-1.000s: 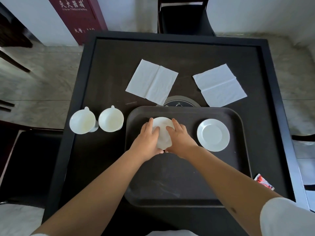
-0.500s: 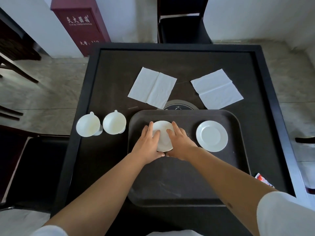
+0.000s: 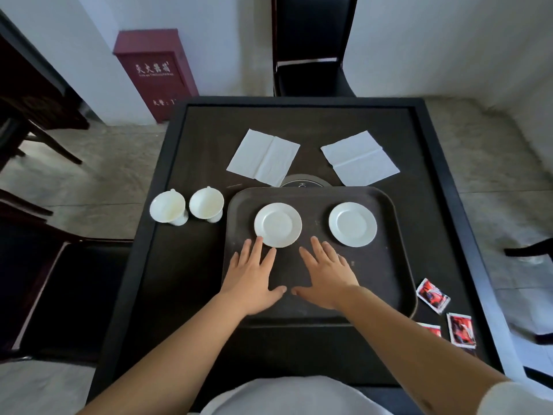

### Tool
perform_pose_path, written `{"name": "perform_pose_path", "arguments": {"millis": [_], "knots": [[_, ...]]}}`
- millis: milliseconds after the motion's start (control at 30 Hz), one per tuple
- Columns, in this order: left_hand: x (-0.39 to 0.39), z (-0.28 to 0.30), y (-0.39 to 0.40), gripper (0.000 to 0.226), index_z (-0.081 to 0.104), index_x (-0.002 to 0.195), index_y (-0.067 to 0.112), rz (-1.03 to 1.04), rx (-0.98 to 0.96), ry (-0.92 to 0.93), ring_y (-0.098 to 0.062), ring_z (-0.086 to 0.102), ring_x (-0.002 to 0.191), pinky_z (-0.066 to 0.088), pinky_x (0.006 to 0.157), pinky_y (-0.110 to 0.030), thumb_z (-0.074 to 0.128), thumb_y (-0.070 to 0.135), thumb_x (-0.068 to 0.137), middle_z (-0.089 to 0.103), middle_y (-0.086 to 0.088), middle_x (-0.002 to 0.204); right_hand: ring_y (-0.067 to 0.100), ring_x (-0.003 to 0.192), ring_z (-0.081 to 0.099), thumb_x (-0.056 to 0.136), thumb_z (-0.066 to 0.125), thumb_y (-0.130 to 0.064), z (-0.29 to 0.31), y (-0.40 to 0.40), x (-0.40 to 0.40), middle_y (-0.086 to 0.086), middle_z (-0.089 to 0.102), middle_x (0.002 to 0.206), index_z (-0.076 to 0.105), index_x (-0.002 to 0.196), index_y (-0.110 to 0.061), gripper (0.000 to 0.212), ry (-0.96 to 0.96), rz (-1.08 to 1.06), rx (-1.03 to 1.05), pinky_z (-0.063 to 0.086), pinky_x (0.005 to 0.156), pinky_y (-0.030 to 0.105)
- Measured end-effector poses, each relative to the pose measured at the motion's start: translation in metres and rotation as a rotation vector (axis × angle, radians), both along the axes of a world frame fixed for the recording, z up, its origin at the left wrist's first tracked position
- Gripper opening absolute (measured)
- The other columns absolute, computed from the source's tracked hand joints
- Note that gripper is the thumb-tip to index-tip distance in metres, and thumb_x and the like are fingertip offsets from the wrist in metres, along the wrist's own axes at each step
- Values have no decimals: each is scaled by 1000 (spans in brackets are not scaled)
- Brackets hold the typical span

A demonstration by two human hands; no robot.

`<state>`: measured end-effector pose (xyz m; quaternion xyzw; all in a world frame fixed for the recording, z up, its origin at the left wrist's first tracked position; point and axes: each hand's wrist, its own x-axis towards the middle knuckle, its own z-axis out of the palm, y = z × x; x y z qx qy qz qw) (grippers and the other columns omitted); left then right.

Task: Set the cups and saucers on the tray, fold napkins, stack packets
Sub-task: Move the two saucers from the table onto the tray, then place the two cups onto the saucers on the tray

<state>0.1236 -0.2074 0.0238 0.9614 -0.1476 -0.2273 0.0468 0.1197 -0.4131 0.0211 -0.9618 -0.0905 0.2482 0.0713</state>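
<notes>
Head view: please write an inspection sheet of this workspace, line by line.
Surface: dark square table, dark tray on it.
Job's things: two saucers, left saucer and right saucer, on the tray; two cups left of the tray; two unfolded napkins behind it; red packets unstacked at right.
Clutter: round disc partly under the tray.
Grips: left hand and right hand open, flat over the tray, holding nothing.
Cables: nothing seen.
Surroundings: chairs, red cabinet.
</notes>
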Motion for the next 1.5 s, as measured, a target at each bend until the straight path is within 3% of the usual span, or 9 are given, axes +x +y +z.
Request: {"name": "perform_pose_path", "arguments": {"millis": [133,300,433,533,633,833,967,1200,1500], "knots": [[-33,13,-2,89,7,154,29,-26,22,3,-31,-7,149,7,117,-53,42,72,84,-7,-7,164,31,148,-8,76,47,-80,10,-1,-28,0,-13,163,2,151,-36,99,-28,8,-28,10,116,53],[-67,30,-2,84,13,153,28,-20,9,-18,-29,4,149,13,118,-49,46,67,86,5,-6,164,31,149,4,82,57,-67,19,-2,-54,1,-4,164,10,151,-34,90,6,25,-30,18,115,51],[-85,40,0,77,22,151,25,-1,-24,-46,-29,12,147,20,117,-47,50,60,88,12,-7,162,31,142,27,86,59,-58,27,-3,-69,3,17,161,21,149,-31,78,12,24,-2,33,109,48],[-94,47,4,72,29,149,23,5,-29,-43,-26,26,142,30,112,-44,49,58,89,24,-5,158,27,124,48,87,58,-54,33,-4,-74,1,46,141,42,136,-27,58,-1,32,21,45,96,43],[-100,53,7,66,35,145,24,19,-23,-41,-23,40,133,40,102,-41,48,57,90,38,0,150,21,99,57,88,56,-52,39,-2,-76,-2,58,114,51,117,-27,38,38,48,57,50,79,37],[-111,62,11,62,36,145,26,115,-25,8,-19,54,117,50,87,-38,48,56,91,52,2,138,21,92,58,89,54,-53,45,5,-72,-3,58,109,50,115,-27,37,71,127,62,47,70,34],[-113,67,13,57,40,142,27,186,-47,13,-17,58,110,52,82,-37,49,54,92,55,4,132,22,95,58,89,54,-54,51,10,-62,-1,58,112,49,121,-26,42,96,190,67,51,75,37],[-114,73,26,61,36,146,31,325,-72,19,-18,53,121,43,81,-31,49,55,92,47,4,145,21,96,58,90,54,-53,61,27,-51,-1,57,111,49,124,-25,45,128,279,98,54,80,41],[-94,82,74,59,37,145,30,344,-69,-3,-20,55,118,49,83,-35,50,54,92,49,3,142,26,102,57,89,51,-54,63,69,-23,1,55,117,48,125,-25,46,115,321,60,51,79,41]]}}
